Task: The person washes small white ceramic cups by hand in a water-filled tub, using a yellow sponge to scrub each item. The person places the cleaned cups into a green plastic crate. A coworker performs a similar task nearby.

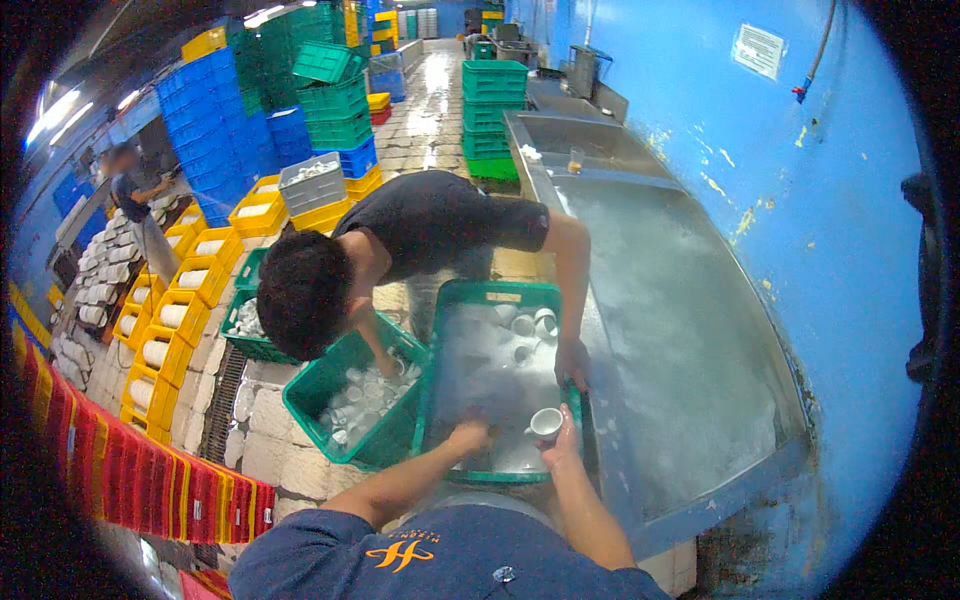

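Note:
A white cup point(546, 422) is in my right hand point(564, 440), its mouth turned up, above the near right corner of a green crate point(505, 477). My left hand point(472, 436) reaches into the cloudy, foamy water in that crate, and its fingers are blurred and partly hidden. Several white cups point(523, 325) lie in the foam at the crate's far end. A co-worker point(440, 215) bends over from the far side. One of their hands point(573, 365) rests by the crate's right rim; the other reaches into a second green crate point(310, 415) of small white ware on the left.
On the right runs a long metal sink point(690, 330) of cloudy water along a blue wall point(800, 160). Red crates point(150, 480) line the near left. Yellow crates point(160, 390) with white dishes stand beyond, by tall blue stacks point(205, 130). Another person point(135, 200) stands far left.

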Tool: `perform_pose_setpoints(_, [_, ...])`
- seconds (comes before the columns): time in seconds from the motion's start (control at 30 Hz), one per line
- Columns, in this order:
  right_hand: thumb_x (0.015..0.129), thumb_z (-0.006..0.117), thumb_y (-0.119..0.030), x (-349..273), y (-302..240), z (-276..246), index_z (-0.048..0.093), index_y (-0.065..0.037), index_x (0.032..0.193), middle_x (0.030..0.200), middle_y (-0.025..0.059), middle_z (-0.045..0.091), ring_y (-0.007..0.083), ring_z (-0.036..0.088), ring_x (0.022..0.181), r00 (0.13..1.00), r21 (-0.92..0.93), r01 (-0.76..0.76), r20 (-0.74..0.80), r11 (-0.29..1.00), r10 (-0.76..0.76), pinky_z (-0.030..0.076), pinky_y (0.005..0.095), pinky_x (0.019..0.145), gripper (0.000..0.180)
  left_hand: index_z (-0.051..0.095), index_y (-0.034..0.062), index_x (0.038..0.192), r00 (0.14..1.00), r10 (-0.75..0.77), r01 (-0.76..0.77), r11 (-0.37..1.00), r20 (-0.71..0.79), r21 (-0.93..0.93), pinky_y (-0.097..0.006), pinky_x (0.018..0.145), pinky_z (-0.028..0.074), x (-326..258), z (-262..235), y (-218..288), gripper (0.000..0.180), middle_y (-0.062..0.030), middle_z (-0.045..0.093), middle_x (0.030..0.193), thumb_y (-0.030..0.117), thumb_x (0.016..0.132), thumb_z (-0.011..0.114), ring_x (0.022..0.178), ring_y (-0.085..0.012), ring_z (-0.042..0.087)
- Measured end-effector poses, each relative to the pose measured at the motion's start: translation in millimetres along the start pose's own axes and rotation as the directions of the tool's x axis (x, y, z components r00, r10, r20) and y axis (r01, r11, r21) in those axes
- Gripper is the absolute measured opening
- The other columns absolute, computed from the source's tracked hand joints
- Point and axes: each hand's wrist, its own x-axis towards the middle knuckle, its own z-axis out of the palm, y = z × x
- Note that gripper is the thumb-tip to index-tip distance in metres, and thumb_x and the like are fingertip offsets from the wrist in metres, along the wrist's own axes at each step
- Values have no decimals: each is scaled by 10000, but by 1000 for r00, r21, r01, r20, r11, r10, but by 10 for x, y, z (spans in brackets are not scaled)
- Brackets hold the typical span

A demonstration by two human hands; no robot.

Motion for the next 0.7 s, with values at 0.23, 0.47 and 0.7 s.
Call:
perform_pose_setpoints(0.23, [990, 572, -419, 143, 35, 8, 609, -101, 1116, 966, 78, 645, 236, 650, 866, 992, -236, 115, -22, 965, -124, 521, 442, 697, 344, 688, 72, 1112, 968, -66, -27, 931, -241, -364, -448, 780, 542, -70, -130, 295, 294, -189, 701, 1070, 293, 932, 614, 905, -349, 701])
perform_pose_setpoints(0.47, [960, 555, -276, 594, 327, 135, 633, -29, 904, 864, 67, 615, 186, 593, 785, 877, -257, 479, 110, 839, -467, 478, 363, 711, 265, 683, 38, 1033, 855, 226, -343, 921, -467, -182, -458, 775, 511, -123, -361, 984, 276, -151, 635, 993, 290, 974, 587, 896, -360, 644])
perform_pose_setpoints(0.7, [949, 574, -334, 842, 207, 23, 663, 1, 1021, 929, 107, 661, 216, 629, 856, 935, -557, 295, 334, 776, -116, 492, 376, 679, 354, 645, 47, 1026, 864, 423, -478, 859, -274, -180, -464, 834, 522, -125, -264, 615, 254, -178, 638, 1079, 280, 993, 551, 975, -405, 636])
